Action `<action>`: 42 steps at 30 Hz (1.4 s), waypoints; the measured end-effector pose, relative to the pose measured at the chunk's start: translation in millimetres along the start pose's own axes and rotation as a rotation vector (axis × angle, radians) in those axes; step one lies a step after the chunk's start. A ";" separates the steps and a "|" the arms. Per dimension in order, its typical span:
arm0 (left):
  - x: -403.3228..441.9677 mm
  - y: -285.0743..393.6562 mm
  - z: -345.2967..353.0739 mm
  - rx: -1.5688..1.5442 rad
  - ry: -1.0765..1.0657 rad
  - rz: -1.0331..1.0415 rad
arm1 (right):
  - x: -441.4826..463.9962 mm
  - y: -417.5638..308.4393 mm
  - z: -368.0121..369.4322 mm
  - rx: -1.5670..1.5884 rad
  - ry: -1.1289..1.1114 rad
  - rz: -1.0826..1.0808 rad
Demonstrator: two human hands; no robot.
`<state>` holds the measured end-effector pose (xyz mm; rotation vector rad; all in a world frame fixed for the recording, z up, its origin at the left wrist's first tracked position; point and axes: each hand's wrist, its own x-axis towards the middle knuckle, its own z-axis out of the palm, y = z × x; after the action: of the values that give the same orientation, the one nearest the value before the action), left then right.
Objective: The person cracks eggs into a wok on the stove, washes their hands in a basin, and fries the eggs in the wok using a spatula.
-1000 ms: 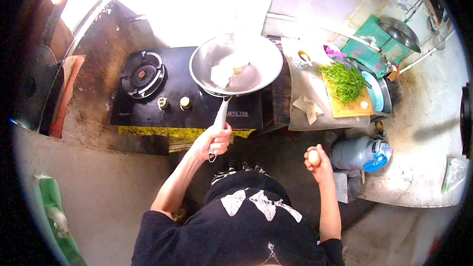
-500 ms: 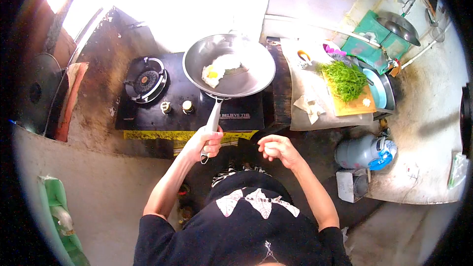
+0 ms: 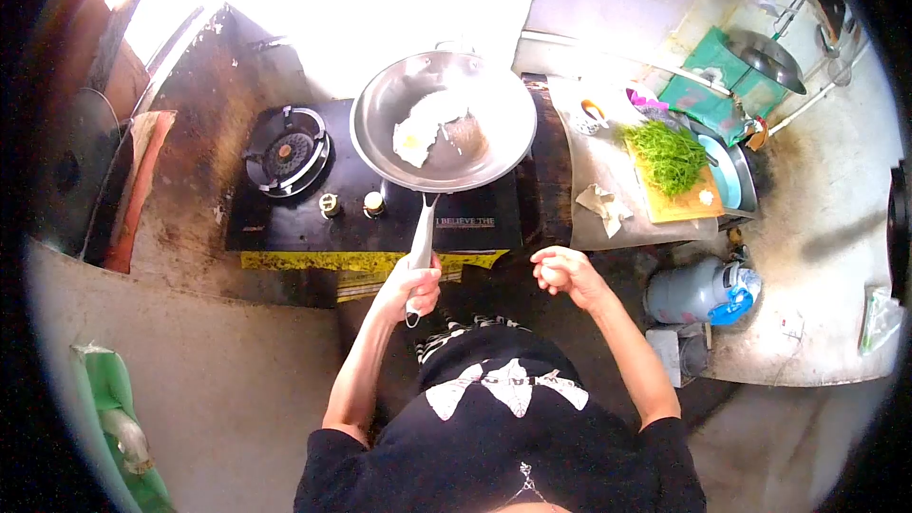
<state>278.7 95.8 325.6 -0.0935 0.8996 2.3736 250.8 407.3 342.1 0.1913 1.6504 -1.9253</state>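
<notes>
My left hand (image 3: 412, 289) is wrapped round the handle of a steel wok (image 3: 503, 147), which is over the right side of the black stove (image 3: 380, 237). A fried egg (image 3: 415, 141) with white and some yolk showing lies left of the middle in the wok. My right hand (image 3: 568, 277) is curled round an egg (image 3: 554, 276) in front of the stove's right edge, apart from the wok.
An empty burner (image 3: 287, 152) is at the stove's left. To the right, greens (image 3: 667, 160) lie on a cutting board (image 3: 679, 209), beside a crumpled cloth (image 3: 604, 208) and a blue basin (image 3: 722, 171). A gas cylinder (image 3: 686, 293) stands below.
My right hand has come inward from the right with the egg, its fingers curled over it. The wok has shifted slightly, and the fried egg sits further left in it than a second ago.
</notes>
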 end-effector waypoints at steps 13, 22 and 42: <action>20.4 8.9 -10.5 -0.111 -0.120 0.045 | -33.9 11.8 -43.1 0.160 0.278 0.011; 2.2 25.0 -3.7 0.024 -0.032 -0.038 | -28.4 25.0 -30.0 0.233 0.268 0.028; 10.5 6.7 -28.4 0.117 0.048 0.020 | 14.3 26.9 -3.8 0.298 0.059 -0.041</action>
<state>262.4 79.3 304.9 -0.0965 1.0647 2.3400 252.0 404.5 311.6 0.3367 1.4054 -2.2112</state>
